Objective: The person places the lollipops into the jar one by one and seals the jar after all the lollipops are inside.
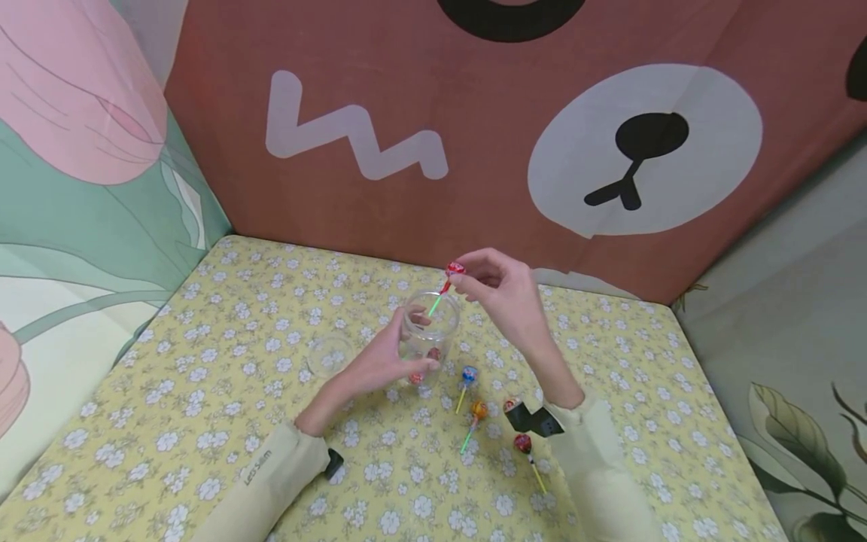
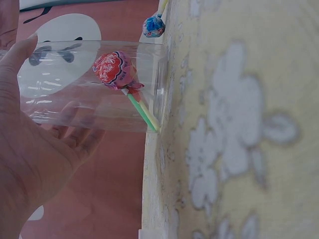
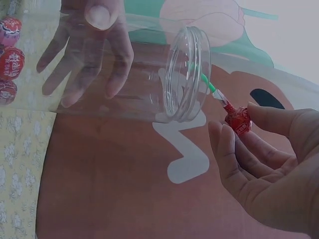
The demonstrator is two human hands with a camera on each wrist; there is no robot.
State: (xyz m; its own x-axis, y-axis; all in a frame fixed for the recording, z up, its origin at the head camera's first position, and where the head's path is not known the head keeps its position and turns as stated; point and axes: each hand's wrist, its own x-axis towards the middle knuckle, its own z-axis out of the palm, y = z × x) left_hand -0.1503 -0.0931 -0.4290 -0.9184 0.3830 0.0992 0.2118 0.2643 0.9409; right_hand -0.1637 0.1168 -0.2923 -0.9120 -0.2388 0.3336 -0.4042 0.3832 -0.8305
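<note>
Now your left hand (image 1: 379, 361) wraps its fingers around the clear jar (image 1: 430, 331). Your right hand (image 1: 497, 290) pinches a red lollipop (image 1: 454, 269) just above the jar's mouth, green stick dipping inside.

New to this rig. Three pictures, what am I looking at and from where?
No machine: a person's two bare hands. The big picture is from a head camera looking down; the other two are from cameras on each wrist. The left hand grips a clear jar standing on a flowered tablecloth, with lollipops already inside. The right hand pinches a red lollipop by its head, its green stick pointing into the jar's mouth. Three loose lollipops lie beside the jar, and a clear lid to its left.
</note>
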